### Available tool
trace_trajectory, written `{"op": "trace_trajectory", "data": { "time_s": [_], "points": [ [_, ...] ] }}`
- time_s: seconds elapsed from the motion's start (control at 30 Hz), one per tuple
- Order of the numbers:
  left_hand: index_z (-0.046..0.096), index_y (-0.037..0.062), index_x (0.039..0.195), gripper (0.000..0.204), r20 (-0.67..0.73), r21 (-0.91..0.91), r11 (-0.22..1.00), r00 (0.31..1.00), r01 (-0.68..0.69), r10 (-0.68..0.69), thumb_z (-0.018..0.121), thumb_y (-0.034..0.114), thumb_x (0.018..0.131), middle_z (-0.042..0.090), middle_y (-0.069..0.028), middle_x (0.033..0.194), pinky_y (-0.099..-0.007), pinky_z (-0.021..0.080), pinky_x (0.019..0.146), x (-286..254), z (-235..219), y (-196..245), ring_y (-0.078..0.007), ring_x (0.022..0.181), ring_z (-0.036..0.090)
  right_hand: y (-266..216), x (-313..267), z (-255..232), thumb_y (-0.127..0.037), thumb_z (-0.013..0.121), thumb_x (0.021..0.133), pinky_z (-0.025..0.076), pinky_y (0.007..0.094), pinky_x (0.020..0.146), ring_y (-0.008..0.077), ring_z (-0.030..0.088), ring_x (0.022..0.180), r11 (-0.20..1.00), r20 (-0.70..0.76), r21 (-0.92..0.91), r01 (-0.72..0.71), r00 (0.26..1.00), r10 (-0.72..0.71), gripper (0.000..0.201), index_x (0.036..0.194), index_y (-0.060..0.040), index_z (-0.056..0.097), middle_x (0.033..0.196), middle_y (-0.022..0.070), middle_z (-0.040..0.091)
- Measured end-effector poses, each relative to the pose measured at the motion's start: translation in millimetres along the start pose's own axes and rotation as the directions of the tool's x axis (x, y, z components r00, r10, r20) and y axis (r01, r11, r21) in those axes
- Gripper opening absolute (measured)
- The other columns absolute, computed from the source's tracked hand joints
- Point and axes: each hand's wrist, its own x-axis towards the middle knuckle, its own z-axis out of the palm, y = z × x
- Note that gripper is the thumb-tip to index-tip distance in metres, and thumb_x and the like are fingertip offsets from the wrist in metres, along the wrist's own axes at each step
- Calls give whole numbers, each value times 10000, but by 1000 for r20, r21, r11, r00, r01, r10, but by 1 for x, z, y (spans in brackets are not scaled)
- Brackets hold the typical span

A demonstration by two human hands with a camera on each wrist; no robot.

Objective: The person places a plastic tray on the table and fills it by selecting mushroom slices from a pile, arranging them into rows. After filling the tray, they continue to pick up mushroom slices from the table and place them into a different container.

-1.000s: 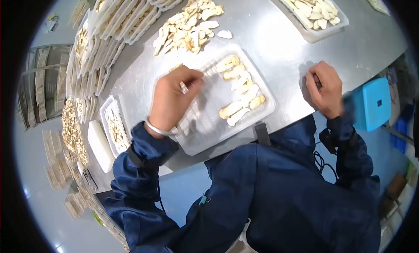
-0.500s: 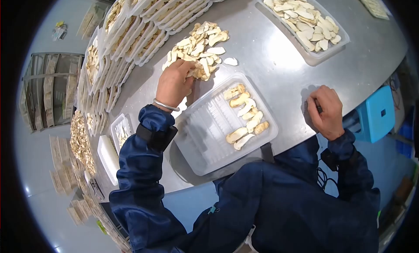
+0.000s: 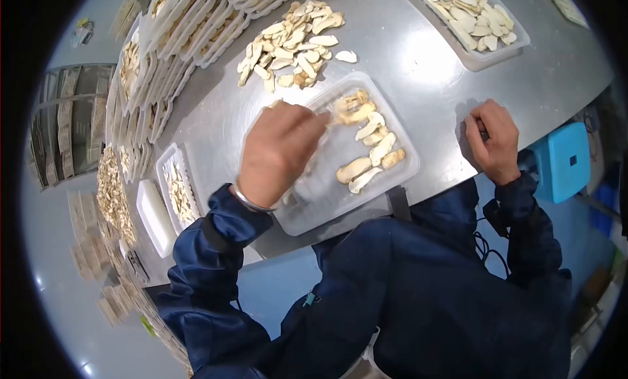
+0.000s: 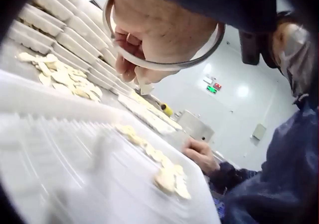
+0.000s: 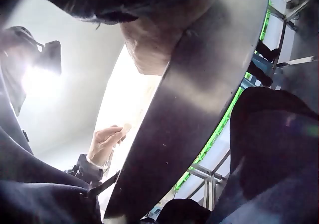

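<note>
Over the left part of the clear plastic tray [image 3: 297, 225] is the left hand [image 3: 278, 153], slightly blurred, with curled fingers. The left wrist view shows this hand [image 4: 159, 35] pinching a pale mushroom slice [image 4: 143, 80] above the tray's ribbed floor. Several mushroom slices [image 3: 353, 170] lie in a line along the tray's right side. Behind the tray is a loose pile of slices [image 3: 288, 42] on the metal table. The right hand [image 3: 494, 143] rests near the table's front edge, fingers loosely curled, with nothing seen in it.
Stacked white trays [image 3: 154, 71] of slices stand at the back left. A filled tray [image 3: 504, 52] is at the back right. On the left are a narrow tray of slices [image 3: 178, 189] and a white block [image 3: 156, 219]. A blue stool [image 3: 566, 163] stands right of the table.
My left hand has moved from the pile toward me and over the tray, with a slice in its fingers. The right hand has stayed on the table. The head view has shifted.
</note>
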Motion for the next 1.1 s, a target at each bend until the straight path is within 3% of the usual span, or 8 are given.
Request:
{"op": "trace_trajectory", "data": {
  "time_s": [0.17, 0.3, 0.5, 0.6, 0.73, 0.83, 0.9, 1.1],
  "points": [
    [671, 23, 1152, 379, 151, 55, 986, 978, -156, 146, 710, 75, 779, 560, -52, 928, -353, 449, 739, -20, 20, 9, -221, 863, 566, 1, -1, 2, -44, 665, 847, 419, 397, 649, 304, 537, 681, 1000, 4, -8, -9, 1000, 9, 99, 834, -25, 570, 766, 124, 554],
    [666, 14, 1161, 349, 146, 118, 972, 971, -205, 188, 700, 91, 823, 561, -61, 945, -353, 451, 755, -32, 40, 4, -228, 879, 566, 1, -2, 3, -46, 668, 850, 418, 396, 654, 299, 535, 680, 999, 5, -24, -28, 1000, 28, 100, 831, -26, 572, 770, 116, 558],
    [686, 5, 1067, 267, 224, -260, 946, 965, 194, -137, 750, 135, 843, 644, -127, 934, -402, 500, 756, -24, 6, 22, -320, 860, 629, 0, -1, 2, -44, 670, 850, 418, 398, 653, 295, 535, 679, 1000, -8, 0, -15, 1000, 15, 103, 823, -29, 572, 766, 109, 558],
    [686, -1, 1030, 241, 278, -307, 886, 923, 349, -267, 754, 135, 843, 660, -155, 923, -420, 512, 743, -29, 16, 20, -355, 852, 642, 0, -2, 2, -38, 669, 846, 417, 398, 651, 297, 537, 675, 999, 4, -12, -32, 999, 32, 101, 822, -29, 571, 764, 111, 557],
    [689, -2, 1012, 189, 335, -302, 869, 897, 391, -288, 726, 115, 868, 654, -154, 894, -411, 516, 725, -22, 23, 18, -353, 816, 650, 1, -2, 1, -39, 671, 845, 416, 396, 649, 300, 536, 672, 1000, 1, -1, -25, 1000, 25, 102, 823, -27, 572, 759, 117, 556],
    [694, 2, 1013, 153, 403, -431, 767, 862, 476, -309, 700, 89, 887, 669, -153, 882, -385, 527, 711, -17, 19, 19, -329, 781, 673, -1, -1, 2, -43, 672, 845, 416, 397, 650, 301, 535, 673, 1000, 2, -4, -22, 1000, 22, 104, 823, -25, 571, 756, 121, 554],
    [699, 5, 1020, 141, 376, -462, 740, 864, 489, -337, 688, 68, 894, 686, -155, 883, -364, 533, 707, -11, 17, 15, -305, 769, 688, -1, 0, 1, -46, 672, 845, 415, 398, 652, 302, 534, 673, 1000, -4, 3, -17, 1000, 17, 106, 823, -24, 571, 755, 123, 554],
    [712, 10, 999, 139, 54, -222, 865, 892, 449, -449, 688, 37, 865, 697, -136, 899, -362, 543, 722, 11, 15, -65, -272, 777, 684, -3, 0, -2, -45, 673, 842, 418, 401, 654, 307, 539, 681, 999, 29, -17, -43, 999, 44, 96, 825, -25, 580, 760, 126, 555]
  ]
}}
